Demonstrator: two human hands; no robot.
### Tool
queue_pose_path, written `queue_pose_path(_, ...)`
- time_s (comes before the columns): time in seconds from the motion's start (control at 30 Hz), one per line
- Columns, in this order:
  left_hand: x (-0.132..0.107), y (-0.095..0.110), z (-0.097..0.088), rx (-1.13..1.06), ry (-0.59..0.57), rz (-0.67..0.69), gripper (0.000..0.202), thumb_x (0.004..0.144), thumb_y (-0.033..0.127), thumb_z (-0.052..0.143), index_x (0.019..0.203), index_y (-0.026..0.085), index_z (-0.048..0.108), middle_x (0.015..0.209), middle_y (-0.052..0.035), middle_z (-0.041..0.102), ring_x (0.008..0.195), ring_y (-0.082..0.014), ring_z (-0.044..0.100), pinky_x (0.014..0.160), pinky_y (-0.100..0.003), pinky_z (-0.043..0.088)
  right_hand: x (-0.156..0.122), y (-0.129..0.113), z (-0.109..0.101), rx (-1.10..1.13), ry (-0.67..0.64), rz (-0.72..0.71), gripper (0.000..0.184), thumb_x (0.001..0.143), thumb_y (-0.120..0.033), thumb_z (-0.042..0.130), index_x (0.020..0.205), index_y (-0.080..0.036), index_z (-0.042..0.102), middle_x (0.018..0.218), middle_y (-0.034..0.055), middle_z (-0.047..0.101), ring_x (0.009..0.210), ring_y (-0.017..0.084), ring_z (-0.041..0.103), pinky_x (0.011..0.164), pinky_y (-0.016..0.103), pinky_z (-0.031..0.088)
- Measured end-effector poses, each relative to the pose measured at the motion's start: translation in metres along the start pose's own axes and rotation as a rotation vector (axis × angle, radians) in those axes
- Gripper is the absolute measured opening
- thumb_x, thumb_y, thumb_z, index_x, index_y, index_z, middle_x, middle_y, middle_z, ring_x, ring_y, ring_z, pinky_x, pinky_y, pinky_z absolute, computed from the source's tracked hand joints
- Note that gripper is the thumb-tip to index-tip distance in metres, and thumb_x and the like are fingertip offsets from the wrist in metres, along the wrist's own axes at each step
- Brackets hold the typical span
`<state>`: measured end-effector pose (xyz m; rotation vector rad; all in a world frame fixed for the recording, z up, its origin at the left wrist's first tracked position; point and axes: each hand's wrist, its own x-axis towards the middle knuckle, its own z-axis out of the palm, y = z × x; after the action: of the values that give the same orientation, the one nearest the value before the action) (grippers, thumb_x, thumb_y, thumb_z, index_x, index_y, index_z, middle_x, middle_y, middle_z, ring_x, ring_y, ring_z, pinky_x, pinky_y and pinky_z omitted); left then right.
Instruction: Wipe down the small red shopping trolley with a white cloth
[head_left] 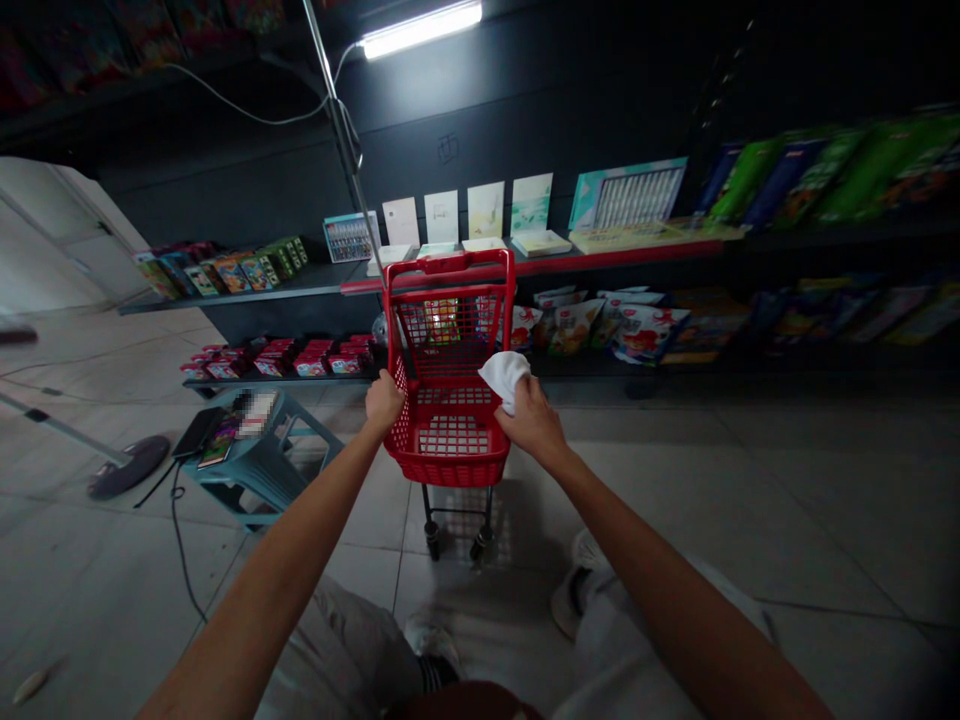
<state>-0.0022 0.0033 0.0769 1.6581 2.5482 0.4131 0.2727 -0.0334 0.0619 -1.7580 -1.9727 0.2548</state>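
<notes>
A small red shopping cart (450, 470) with a mesh basket and black wheels stands upright on the floor in front of me. My left hand (384, 402) is closed round the left rim of its basket. At the right rim, my right hand (534, 420) is closed on a white cloth (507, 376), which bunches up above the fingers. Whether the right fingers also touch the rim I cannot tell. The cart's red handle (450, 262) rises at the far side, in front of the shelf edge.
Behind the cart runs a dark shelf (300, 285) with books, boxes and snack bags (649, 330). A blue-grey stool (262, 450) with small items stands at left, a cable hanging beside it. A pole's round base (129, 468) rests farther left. Tiled floor (712, 480) extends right.
</notes>
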Motion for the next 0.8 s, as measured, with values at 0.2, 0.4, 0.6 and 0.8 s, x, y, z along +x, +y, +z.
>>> queue_pose_path(0.2,-0.0016,-0.0007,-0.0008,-0.013,0.011,0.001,0.03,0.096,0.025,0.054,0.124,0.016,0.053,0.119,-0.0212,0.074,0.116,-0.0319,0.071,0.092,-0.036,0.053,0.001,0.0029,0.0025,-0.004,0.017,-0.02,0.066,0.091,-0.035,0.055,0.149,-0.01,0.038,0.14,0.021,0.051,0.125,0.035,0.056,0.095,0.043,0.053)
queue_pose_path(0.4,-0.0024,-0.0006,-0.0009,-0.017,0.011,-0.003,0.032,0.096,0.031,0.056,0.124,0.016,0.054,0.118,-0.0214,0.074,0.115,-0.0322,0.071,0.092,-0.036,0.053,0.0003,0.002,0.0015,-0.01,0.003,-0.006,0.066,0.091,-0.036,0.055,0.15,-0.012,0.038,0.14,0.02,0.051,0.126,0.034,0.056,0.095,0.043,0.052)
queue_pose_path(0.6,-0.0032,0.0002,-0.0025,-0.009,0.008,-0.008,0.032,0.094,0.025,0.056,0.125,0.017,0.053,0.119,-0.0204,0.074,0.116,-0.031,0.071,0.091,-0.035,0.053,0.0003,0.0021,0.0013,-0.011,0.013,-0.021,0.065,0.09,-0.033,0.055,0.148,-0.01,0.038,0.138,0.0203,0.052,0.124,0.034,0.057,0.097,0.042,0.052)
queue_pose_path(0.8,-0.0032,-0.0001,-0.0015,-0.02,0.007,-0.014,0.033,0.094,0.027,0.056,0.125,0.017,0.053,0.12,-0.0208,0.074,0.116,-0.0321,0.071,0.091,-0.036,0.053,-0.0002,0.0019,0.0011,-0.011,0.012,-0.02,0.066,0.091,-0.034,0.055,0.15,-0.01,0.037,0.141,0.0209,0.051,0.125,0.035,0.056,0.096,0.043,0.053)
